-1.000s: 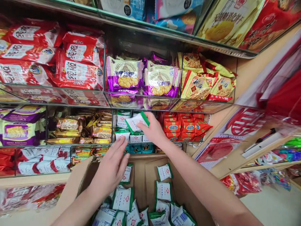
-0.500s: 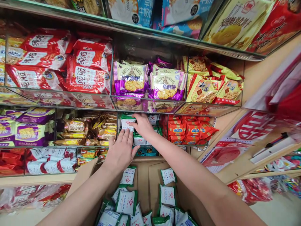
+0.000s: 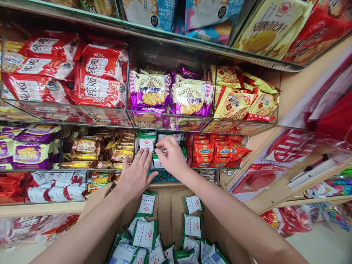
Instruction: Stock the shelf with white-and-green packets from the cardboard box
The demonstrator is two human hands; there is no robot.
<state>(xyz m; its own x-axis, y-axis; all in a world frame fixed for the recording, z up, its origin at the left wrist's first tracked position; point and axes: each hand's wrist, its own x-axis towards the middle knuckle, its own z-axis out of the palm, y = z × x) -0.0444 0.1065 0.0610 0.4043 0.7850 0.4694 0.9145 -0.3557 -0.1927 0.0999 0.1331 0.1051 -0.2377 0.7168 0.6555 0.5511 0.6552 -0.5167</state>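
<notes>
Small green-and-white snack packets (image 3: 146, 141) fill a clear shelf compartment in the middle. My left hand (image 3: 139, 170) lies flat with spread fingers, its fingertips at the lower edge of the front-left packet. Just to its right, my right hand (image 3: 172, 156) hovers before the same compartment, fingers bent and thumb apart from the index finger, with no packet visible between them. It hides part of the packets behind it. Below my arms, an open cardboard box (image 3: 165, 209) holds more of these packets (image 3: 145, 233), some lying on its flap.
Orange-red packets (image 3: 213, 151) sit right of the compartment, brown and gold wrapped snacks (image 3: 90, 146) to its left. Above runs a shelf with a clear front lip (image 3: 167, 121) and purple-and-cream biscuit packs (image 3: 150, 90). Red decorations (image 3: 291, 145) hang at the right.
My right hand has drawn back slightly from the front-left packet and bent its fingers, exposing more packets behind. My left hand stays against the packets. The view has shifted slightly.
</notes>
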